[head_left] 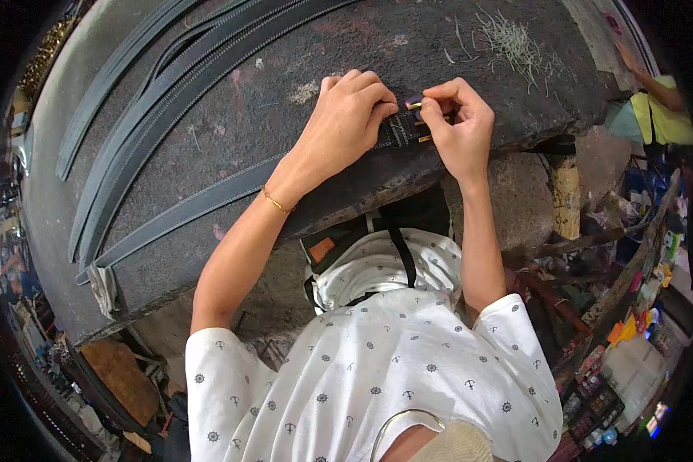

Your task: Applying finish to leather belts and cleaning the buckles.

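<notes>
A long dark grey belt (200,202) with pale stitching lies along the near side of the worktable. Its end (399,131), with white stitches and brassy buckle parts (425,139), sits between my hands. My right hand (462,127) pinches a short thin match-like stick (416,105), yellowish with a pinkish-purple tip pointing left. Just left of that tip, my left hand (345,115) has its thumb and fingertips pressed together above the belt end. Whatever those fingers may hold is hidden.
Several more grey belts (169,108) curve across the left of the dark, worn worktable (285,115). A pile of thin grey-green trimmings (516,48) lies at the far right. A folded pale cloth (104,291) hangs at the left edge. Another person's arm (658,88) shows far right.
</notes>
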Demonstrator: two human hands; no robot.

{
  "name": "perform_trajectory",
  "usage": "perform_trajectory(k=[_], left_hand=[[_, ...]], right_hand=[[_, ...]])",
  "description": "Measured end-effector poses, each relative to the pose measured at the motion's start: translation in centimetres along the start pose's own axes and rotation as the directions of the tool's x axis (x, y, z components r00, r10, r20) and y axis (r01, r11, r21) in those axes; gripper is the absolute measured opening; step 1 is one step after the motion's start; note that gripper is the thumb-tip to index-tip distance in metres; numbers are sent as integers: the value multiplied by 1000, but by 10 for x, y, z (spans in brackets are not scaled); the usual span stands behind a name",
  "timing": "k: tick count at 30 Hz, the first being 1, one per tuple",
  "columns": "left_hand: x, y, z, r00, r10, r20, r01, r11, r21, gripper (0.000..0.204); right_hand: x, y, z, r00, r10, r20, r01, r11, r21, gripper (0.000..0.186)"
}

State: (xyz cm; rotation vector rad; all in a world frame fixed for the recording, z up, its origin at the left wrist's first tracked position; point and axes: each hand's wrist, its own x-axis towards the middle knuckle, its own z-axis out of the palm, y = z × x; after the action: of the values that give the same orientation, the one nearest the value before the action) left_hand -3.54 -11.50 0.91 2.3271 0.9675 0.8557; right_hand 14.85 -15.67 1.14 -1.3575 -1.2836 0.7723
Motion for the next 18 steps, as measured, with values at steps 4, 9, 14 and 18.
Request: perform_trajectory(k=[4,9,14,18], left_hand=[[2,-5,4,999,25,-35,-26,1000,-14,5],[1,-4,2,999,26,-35,-27,999,-18,5],[2,-3,4,999,28,-46,-29,999,-27,5],[1,-3,5,999,25,-44,-26,999,-22,6]], right_hand=[[1,6,0,999,-40,-2,40,998,-37,5],[2,4,1,994,-99,44,103,988,-114,7],[1,4,-1,989,-134,58,141,980,-141,9],[-1,3,0,991,-120,62,129,977,-168,9]])
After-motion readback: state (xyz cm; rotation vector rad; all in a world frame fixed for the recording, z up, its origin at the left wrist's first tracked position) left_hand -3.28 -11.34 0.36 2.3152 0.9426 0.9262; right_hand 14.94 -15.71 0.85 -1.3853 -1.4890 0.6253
